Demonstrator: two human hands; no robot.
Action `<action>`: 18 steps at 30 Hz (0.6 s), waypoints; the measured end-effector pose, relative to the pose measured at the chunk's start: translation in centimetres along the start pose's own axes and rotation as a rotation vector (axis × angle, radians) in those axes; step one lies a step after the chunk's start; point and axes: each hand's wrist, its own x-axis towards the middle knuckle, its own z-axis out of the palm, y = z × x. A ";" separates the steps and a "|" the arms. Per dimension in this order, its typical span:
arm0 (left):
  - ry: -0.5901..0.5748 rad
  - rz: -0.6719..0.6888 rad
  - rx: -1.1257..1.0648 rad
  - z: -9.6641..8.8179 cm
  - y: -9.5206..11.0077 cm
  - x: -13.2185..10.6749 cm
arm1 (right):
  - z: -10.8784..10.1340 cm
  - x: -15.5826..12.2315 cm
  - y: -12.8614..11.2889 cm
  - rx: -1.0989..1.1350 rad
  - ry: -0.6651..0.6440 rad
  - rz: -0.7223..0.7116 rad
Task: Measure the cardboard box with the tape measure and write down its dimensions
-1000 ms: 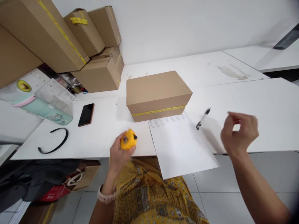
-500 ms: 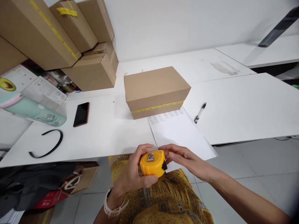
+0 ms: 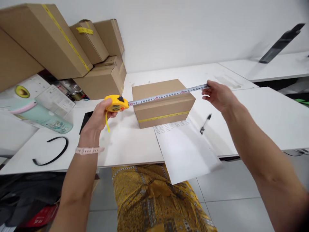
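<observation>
My left hand (image 3: 98, 116) grips a yellow tape measure case (image 3: 116, 103), held above the white table (image 3: 125, 145) just left of a cardboard box (image 3: 164, 104). The tape's blade (image 3: 166, 95) runs out to the right over the top of the box. My right hand (image 3: 217, 95) pinches the blade's end past the box's right side. The box is brown with a yellow strip along its front face. A pale watch strap sits on my left wrist.
A printed sheet of paper (image 3: 185, 148) hangs over the table's front edge before the box, with a black pen (image 3: 205, 124) to its right. A dark phone, a black curved band (image 3: 51, 154), a mint bottle (image 3: 41, 116) and stacked cartons (image 3: 72, 48) lie left.
Both hands rose from my lap to above the table. My right hand has drawn the blade out to the right, and the case moved to the box's left side.
</observation>
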 end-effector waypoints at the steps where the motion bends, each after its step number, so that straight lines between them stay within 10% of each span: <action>1: -0.018 -0.029 0.018 -0.3 0.3 1.4 | 0.3 1.4 0.5 -0.042 0.010 0.029; 18: -0.090 -0.084 0.035 0.1 -0.9 6.6 | 4.4 5.5 4.2 -0.421 -0.085 0.167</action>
